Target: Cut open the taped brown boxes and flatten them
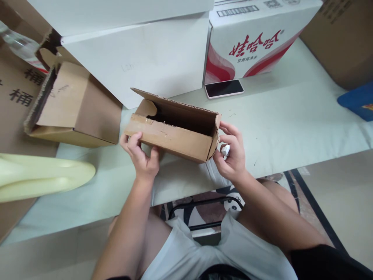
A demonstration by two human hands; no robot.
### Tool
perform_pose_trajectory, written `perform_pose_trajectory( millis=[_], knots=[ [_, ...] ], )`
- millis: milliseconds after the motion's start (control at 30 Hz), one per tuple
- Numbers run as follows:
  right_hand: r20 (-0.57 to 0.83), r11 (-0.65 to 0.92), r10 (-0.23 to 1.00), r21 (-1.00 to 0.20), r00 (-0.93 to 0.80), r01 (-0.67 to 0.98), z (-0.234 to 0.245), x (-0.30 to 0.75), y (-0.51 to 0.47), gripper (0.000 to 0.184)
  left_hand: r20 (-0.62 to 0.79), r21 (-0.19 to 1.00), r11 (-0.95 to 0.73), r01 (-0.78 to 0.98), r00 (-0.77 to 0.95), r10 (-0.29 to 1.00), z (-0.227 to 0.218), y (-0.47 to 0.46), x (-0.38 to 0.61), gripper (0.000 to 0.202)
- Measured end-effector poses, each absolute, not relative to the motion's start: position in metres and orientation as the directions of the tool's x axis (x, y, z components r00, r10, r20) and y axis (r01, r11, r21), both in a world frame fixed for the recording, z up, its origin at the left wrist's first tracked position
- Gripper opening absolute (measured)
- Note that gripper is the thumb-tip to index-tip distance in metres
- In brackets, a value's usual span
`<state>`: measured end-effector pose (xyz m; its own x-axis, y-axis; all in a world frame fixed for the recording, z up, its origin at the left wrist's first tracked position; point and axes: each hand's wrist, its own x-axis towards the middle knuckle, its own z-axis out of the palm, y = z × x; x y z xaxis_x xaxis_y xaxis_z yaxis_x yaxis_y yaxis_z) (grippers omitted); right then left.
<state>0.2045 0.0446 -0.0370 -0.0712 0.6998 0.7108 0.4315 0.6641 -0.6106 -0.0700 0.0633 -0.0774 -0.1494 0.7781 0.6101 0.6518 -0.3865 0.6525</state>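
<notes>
A small brown cardboard box [177,138] is held between my two hands at the front of the table, tilted, with its top open and a flap raised along the far side. My left hand [142,157] grips its near left corner, the thumb under the near edge. At the right end, my right hand [233,151] has its fingertips on the box's edge. Tucked in the curled fingers of that hand is a small white object [225,151], too covered to name. The inside of the box is dark, so its contents cannot be made out.
Behind stand a large white box [163,58] and a white-and-red printed carton [250,50]. A phone [224,89] lies before the carton on the pale-green table cover [279,116]. To the left are another cardboard box [78,105] and a pale-yellow object [58,175].
</notes>
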Motion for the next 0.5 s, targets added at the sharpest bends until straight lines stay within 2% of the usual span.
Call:
perform_pose_trajectory(
  millis=[333, 500],
  knots=[
    [0.684, 0.626, 0.729, -0.640, -0.041, 0.446, -0.0413, 0.2038, 0.0444, 0.028, 0.672, 0.633, -0.492, 0.597, -0.109, 0.732, -0.0770, 0.0631, -0.0692, 0.054],
    [0.677, 0.618, 0.735, -0.647, -0.036, 0.447, -0.0419, 0.2045, 0.0448, 0.024, 0.636, 0.653, -0.442, 0.615, -0.128, 0.761, -0.0761, 0.0615, -0.0688, 0.055]
  ],
)
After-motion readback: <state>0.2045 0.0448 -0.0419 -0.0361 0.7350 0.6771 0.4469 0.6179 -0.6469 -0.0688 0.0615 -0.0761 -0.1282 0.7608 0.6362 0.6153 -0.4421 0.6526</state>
